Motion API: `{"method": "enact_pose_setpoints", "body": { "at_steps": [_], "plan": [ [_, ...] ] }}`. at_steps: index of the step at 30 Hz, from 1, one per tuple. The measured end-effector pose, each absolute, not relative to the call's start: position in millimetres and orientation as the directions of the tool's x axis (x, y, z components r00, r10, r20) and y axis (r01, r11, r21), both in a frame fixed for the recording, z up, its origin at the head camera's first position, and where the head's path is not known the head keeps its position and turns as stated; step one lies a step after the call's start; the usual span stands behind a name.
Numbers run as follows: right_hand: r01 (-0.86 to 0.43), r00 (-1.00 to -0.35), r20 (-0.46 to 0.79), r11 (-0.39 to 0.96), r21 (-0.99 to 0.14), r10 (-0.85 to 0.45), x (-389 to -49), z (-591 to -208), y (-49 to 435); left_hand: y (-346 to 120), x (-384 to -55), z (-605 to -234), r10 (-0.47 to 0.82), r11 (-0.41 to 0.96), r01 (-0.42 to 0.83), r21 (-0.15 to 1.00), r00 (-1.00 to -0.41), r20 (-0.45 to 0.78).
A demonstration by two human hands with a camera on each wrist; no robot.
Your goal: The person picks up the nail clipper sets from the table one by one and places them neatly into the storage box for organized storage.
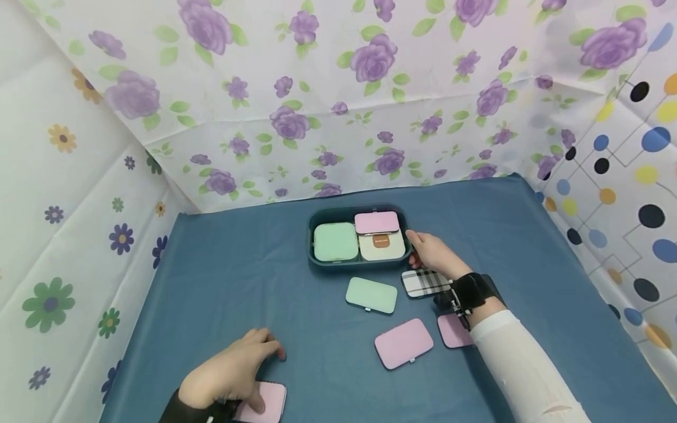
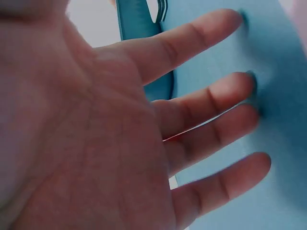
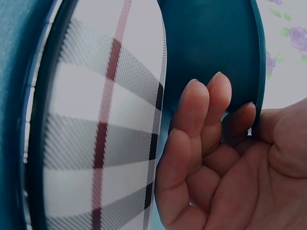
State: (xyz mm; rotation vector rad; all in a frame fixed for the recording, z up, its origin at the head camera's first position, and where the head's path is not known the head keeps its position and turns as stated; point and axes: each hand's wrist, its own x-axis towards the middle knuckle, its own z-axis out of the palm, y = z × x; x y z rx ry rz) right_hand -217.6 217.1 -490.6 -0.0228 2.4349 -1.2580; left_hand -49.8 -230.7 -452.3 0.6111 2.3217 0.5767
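Observation:
My right hand (image 1: 435, 252) holds the right end of a dark teal tray (image 1: 338, 265), with the thumb at its rim. In the right wrist view, the hand (image 3: 230, 158) pinches the tray wall (image 3: 261, 52) beside a plaid case (image 3: 129, 110). Inside the tray lie a green case (image 1: 335, 241), a cream case (image 1: 388, 249) with a brown label and a pink case (image 1: 376, 222). At the lower left my left hand (image 1: 233, 367) is over another pink case (image 1: 271, 402), thumb on top. Its fingers (image 2: 211, 33) are spread and fairly straight in the left wrist view.
On the blue cloth in front of the tray lie a light green case (image 1: 372, 295), a pink clasped case (image 1: 404, 343) and a second pink one (image 1: 453, 331) partly under the right wrist. Floral sheets (image 1: 317, 117) rise behind and at both sides.

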Motion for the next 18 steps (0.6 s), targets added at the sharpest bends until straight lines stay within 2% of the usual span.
{"method": "enact_pose_setpoints", "body": {
  "at_steps": [9, 18],
  "plan": [
    [0.154, -0.924, -0.333, 0.614, -0.774, -0.188, -217, -488, 218, -237, -33, -462, 0.602, 0.759, 0.380, 0.529, -0.719, -0.347],
    [0.147, -0.926, -0.326, 0.611, -0.778, -0.192, -216, -488, 215, -247, -16, -463, 0.557, 0.788, 0.391, 0.476, -0.783, -0.278]
  ]
}}
